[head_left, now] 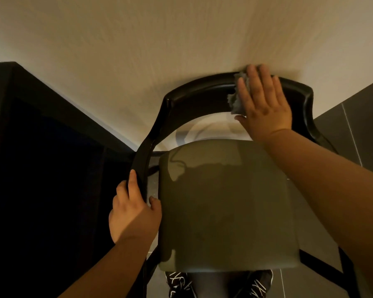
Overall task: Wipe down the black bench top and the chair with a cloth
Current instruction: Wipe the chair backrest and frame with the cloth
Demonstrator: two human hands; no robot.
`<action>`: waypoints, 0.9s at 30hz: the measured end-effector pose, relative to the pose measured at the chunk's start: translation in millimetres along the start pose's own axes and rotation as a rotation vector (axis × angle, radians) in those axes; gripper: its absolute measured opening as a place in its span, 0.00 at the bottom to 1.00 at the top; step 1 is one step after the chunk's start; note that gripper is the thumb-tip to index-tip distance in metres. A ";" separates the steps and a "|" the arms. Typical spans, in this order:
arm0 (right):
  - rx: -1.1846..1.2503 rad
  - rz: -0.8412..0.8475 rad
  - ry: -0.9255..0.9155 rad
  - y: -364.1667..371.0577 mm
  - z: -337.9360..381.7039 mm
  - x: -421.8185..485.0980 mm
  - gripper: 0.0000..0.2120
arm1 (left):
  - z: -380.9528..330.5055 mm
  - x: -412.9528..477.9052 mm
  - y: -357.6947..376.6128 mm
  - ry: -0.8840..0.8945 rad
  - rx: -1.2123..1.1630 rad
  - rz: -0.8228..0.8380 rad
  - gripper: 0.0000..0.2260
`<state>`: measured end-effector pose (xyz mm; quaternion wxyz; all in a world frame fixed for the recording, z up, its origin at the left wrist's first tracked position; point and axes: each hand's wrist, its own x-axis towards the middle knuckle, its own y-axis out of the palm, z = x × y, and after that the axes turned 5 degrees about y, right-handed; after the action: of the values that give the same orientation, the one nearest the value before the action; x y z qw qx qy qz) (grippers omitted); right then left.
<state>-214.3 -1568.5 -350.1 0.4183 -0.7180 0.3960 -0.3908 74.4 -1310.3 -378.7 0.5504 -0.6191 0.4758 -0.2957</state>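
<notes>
A chair (pixel 224 207) with a glossy grey seat and a curved black frame stands in front of me against a pale wall. My right hand (pixel 265 104) lies flat with straight fingers on the top rail of the chair's back and presses a grey cloth (pixel 235 97) against it; most of the cloth is hidden under the palm. My left hand (pixel 134 211) grips the chair's left black arm, its fingers curled round the wood beside the seat's edge. The black bench top (pixel 41 168) fills the left side, dark and shadowed.
The pale wall (pixel 181 39) rises right behind the chair's back. Grey floor tiles (pixel 353 130) show to the right. My shoes (pixel 179 282) stand on the floor under the seat's front edge.
</notes>
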 end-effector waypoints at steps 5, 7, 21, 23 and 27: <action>-0.007 0.018 0.048 -3.3 20.4 3.5 0.50 | -3.5 -0.7 -0.5 -0.032 -0.003 -0.015 0.39; 0.010 -0.004 -0.038 -5.4 24.0 10.1 0.46 | -4.4 -0.7 -1.4 -0.050 0.012 -0.007 0.39; -0.010 -0.011 -0.062 -5.8 -34.9 -20.2 0.41 | -14.8 1.9 -5.6 -0.095 0.058 0.003 0.38; 0.061 -0.041 -0.110 -9.3 -27.5 -8.8 0.38 | -14.1 1.8 -5.2 -0.096 0.049 0.001 0.39; 0.140 -0.095 -0.173 -14.1 -9.6 7.8 0.39 | -9.0 3.3 -3.9 -0.083 0.024 -0.015 0.38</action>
<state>-216.4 -1573.5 -332.2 0.4810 -0.7360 0.2959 -0.3732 68.7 -1317.2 -373.5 0.5750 -0.6276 0.4443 -0.2794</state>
